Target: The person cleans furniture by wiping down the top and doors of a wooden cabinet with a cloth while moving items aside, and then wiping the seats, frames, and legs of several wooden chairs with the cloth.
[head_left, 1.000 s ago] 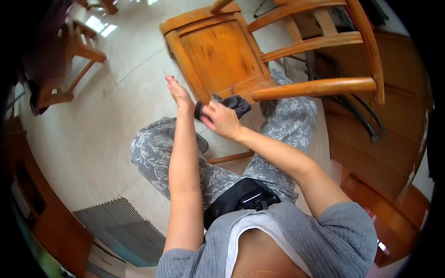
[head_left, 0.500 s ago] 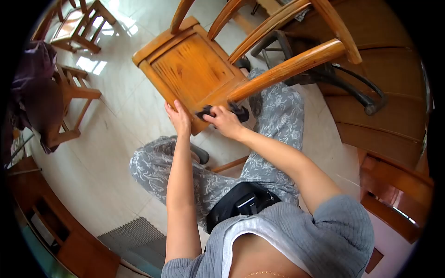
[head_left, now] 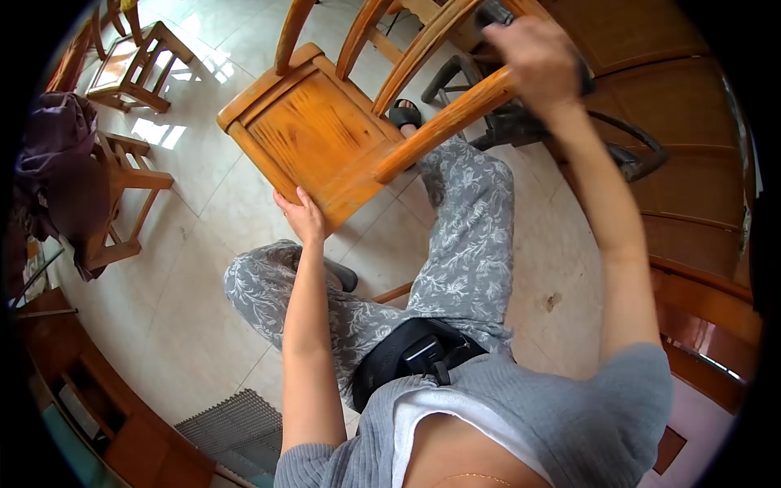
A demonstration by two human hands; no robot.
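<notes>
A wooden chair (head_left: 313, 130) with a yellow-brown seat panel is tilted in front of my knees, its back posts reaching to the upper right. My left hand (head_left: 303, 218) grips the near-left edge of the seat, thumb on the top face and fingers at the side. At the upper end of the nearest back post (head_left: 447, 122), my right hand (head_left: 537, 61) is closed around a black cloth (head_left: 494, 13), pressed against the wood. Motion blurs that hand, and most of the cloth is hidden under it.
At the left stand two more wooden chairs, one far (head_left: 138, 69) and one nearer (head_left: 134, 183) with a purple garment (head_left: 57, 138) over it. A black metal frame (head_left: 643, 159) and brown wooden panels (head_left: 683, 106) are on the right. A grey mat (head_left: 232, 431) lies at lower left.
My right hand has moved with the black cloth from the seat's near corner up along the back post to its upper end. My left hand stays on the seat edge.
</notes>
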